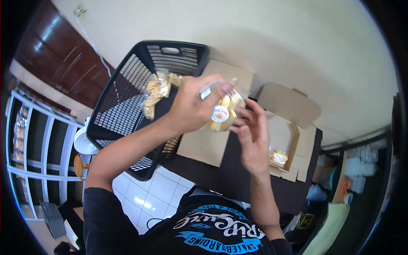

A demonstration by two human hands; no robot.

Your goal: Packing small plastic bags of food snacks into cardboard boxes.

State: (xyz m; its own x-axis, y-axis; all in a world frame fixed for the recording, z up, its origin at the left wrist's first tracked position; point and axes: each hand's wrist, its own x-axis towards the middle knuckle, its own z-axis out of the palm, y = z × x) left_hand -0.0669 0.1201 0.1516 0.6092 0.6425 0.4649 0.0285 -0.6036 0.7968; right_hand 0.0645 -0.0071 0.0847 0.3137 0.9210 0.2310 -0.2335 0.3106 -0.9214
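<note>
My left hand (pixel 194 106) grips a clear plastic packet of pale yellow baked pieces (pixel 227 106), held up above the table. A round white sticker with printing is on the packet's front. Close to the packet's right side, my right hand (pixel 255 137) has its fingers spread; I cannot tell whether the fingertips touch the plastic. Below and to the right lies an open cardboard box (pixel 295 140), its lid raised against the wall. Inside its near corner sits a similar stickered packet (pixel 278 158).
To the left stands a large black plastic basket (pixel 127 95) holding several clear packets (pixel 156 87). Flat cardboard (pixel 204 146) lies beside it on the dark-covered table (pixel 237 162). Shelving with plastic containers (pixel 360 162) and orange-handled scissors (pixel 345 187) is at right; a white rack (pixel 47 137) stands left.
</note>
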